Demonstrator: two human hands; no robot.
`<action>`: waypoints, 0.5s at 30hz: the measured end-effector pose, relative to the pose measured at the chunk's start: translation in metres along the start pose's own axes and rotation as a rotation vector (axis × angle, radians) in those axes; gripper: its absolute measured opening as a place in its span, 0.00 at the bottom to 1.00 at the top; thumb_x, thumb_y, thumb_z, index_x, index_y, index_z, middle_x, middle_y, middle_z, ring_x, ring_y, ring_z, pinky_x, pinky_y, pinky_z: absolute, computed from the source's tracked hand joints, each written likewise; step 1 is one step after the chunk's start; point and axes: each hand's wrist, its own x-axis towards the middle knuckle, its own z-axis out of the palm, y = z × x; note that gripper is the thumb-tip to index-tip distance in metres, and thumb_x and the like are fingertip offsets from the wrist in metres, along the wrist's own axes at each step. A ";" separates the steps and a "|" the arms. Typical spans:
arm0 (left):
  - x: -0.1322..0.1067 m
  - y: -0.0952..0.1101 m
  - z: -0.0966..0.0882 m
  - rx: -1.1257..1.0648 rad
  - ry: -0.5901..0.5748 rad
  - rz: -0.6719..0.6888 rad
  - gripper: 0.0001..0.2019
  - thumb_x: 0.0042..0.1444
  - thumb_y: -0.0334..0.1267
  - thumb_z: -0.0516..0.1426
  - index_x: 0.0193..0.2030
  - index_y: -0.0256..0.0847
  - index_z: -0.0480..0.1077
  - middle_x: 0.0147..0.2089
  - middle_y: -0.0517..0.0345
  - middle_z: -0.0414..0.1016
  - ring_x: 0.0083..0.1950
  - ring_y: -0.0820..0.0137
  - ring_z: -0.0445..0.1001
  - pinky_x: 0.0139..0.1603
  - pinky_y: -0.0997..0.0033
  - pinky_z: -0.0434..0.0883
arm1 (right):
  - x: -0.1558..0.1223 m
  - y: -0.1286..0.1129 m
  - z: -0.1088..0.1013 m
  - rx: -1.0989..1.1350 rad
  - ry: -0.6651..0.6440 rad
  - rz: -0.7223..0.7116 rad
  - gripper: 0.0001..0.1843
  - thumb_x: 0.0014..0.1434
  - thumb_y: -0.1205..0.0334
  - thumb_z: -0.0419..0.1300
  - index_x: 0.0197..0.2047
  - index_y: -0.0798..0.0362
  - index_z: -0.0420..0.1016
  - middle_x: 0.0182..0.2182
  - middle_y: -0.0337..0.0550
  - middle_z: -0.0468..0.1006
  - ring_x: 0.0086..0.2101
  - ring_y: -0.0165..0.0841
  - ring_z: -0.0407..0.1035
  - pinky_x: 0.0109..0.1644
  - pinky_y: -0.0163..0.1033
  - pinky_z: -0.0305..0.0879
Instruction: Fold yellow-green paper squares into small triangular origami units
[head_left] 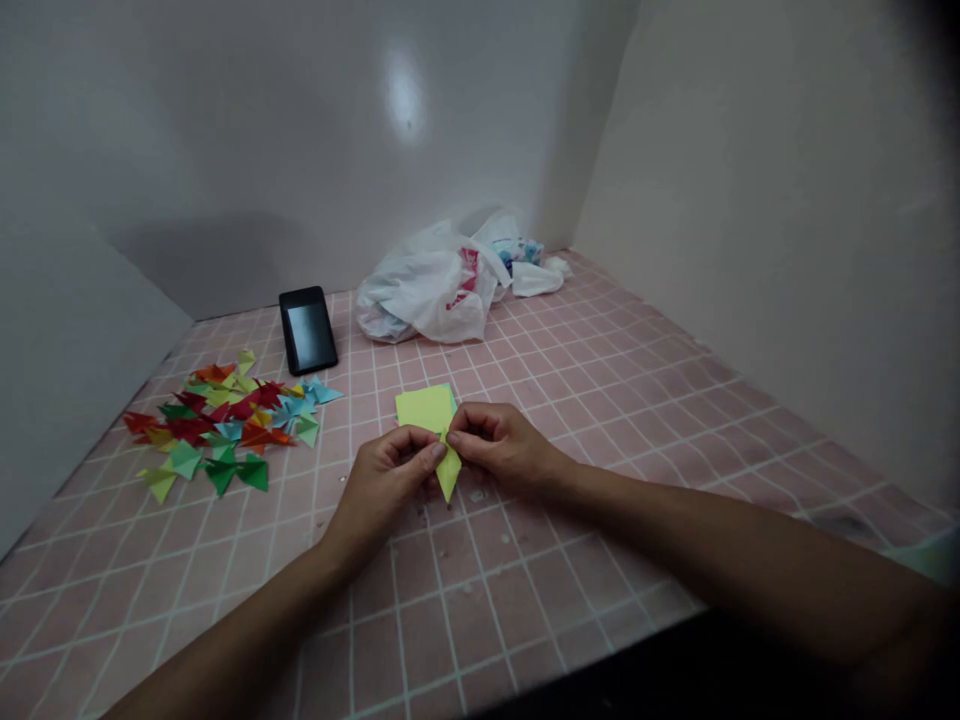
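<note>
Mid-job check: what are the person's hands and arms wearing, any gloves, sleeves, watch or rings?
The left hand and right hand are ungloved; both forearms are bare to the frame edge, with no watch, bracelet or visible ring. A pale green patch by the right upper arm may be a sleeve; unclear.

Pink tiled surface [600, 380], white walls [225, 150]

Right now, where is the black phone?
In the head view, the black phone is left of centre, between the folded paper pile and the white plastic bag.
</note>
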 end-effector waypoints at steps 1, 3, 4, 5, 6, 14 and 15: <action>0.000 0.000 0.000 -0.003 0.002 -0.005 0.12 0.51 0.45 0.65 0.30 0.37 0.75 0.23 0.62 0.71 0.24 0.75 0.66 0.26 0.76 0.62 | 0.000 -0.001 0.000 -0.034 0.013 -0.023 0.10 0.58 0.60 0.59 0.27 0.54 0.68 0.21 0.33 0.65 0.22 0.25 0.57 0.25 0.32 0.53; 0.000 -0.001 0.000 -0.010 0.004 -0.019 0.12 0.50 0.46 0.66 0.30 0.37 0.75 0.23 0.62 0.71 0.23 0.75 0.66 0.25 0.76 0.61 | -0.001 -0.002 0.001 -0.095 0.028 -0.069 0.09 0.57 0.62 0.59 0.26 0.54 0.68 0.22 0.34 0.65 0.24 0.25 0.57 0.27 0.32 0.53; 0.000 -0.002 0.000 -0.016 0.003 -0.031 0.13 0.49 0.46 0.66 0.29 0.38 0.75 0.23 0.61 0.71 0.23 0.75 0.66 0.25 0.76 0.61 | -0.001 -0.002 0.001 -0.109 0.026 -0.077 0.09 0.57 0.62 0.59 0.26 0.54 0.68 0.23 0.34 0.66 0.25 0.25 0.57 0.27 0.32 0.53; 0.000 -0.002 0.000 -0.024 -0.001 -0.047 0.13 0.49 0.46 0.66 0.30 0.38 0.75 0.24 0.61 0.71 0.23 0.75 0.66 0.25 0.76 0.62 | -0.002 -0.002 0.001 -0.100 0.016 -0.071 0.09 0.57 0.62 0.59 0.26 0.54 0.68 0.22 0.34 0.66 0.24 0.25 0.58 0.27 0.32 0.53; 0.000 -0.002 0.000 -0.032 -0.008 -0.066 0.13 0.49 0.47 0.66 0.30 0.38 0.75 0.24 0.61 0.71 0.23 0.75 0.66 0.25 0.76 0.62 | -0.002 -0.001 0.001 -0.067 -0.004 -0.049 0.10 0.58 0.61 0.59 0.27 0.54 0.68 0.22 0.34 0.66 0.23 0.25 0.58 0.26 0.32 0.53; 0.000 0.000 0.002 -0.060 -0.136 -0.151 0.13 0.46 0.46 0.67 0.27 0.37 0.74 0.22 0.61 0.70 0.21 0.76 0.64 0.24 0.76 0.61 | 0.000 0.003 -0.002 0.137 -0.147 0.047 0.19 0.62 0.48 0.60 0.28 0.53 0.65 0.19 0.33 0.67 0.20 0.24 0.60 0.23 0.32 0.54; 0.000 0.000 0.002 -0.062 -0.143 -0.162 0.13 0.46 0.46 0.67 0.27 0.37 0.74 0.22 0.61 0.70 0.21 0.76 0.64 0.24 0.76 0.61 | -0.001 0.002 -0.002 0.090 -0.145 0.028 0.19 0.61 0.49 0.61 0.28 0.53 0.65 0.20 0.33 0.66 0.20 0.24 0.60 0.23 0.32 0.54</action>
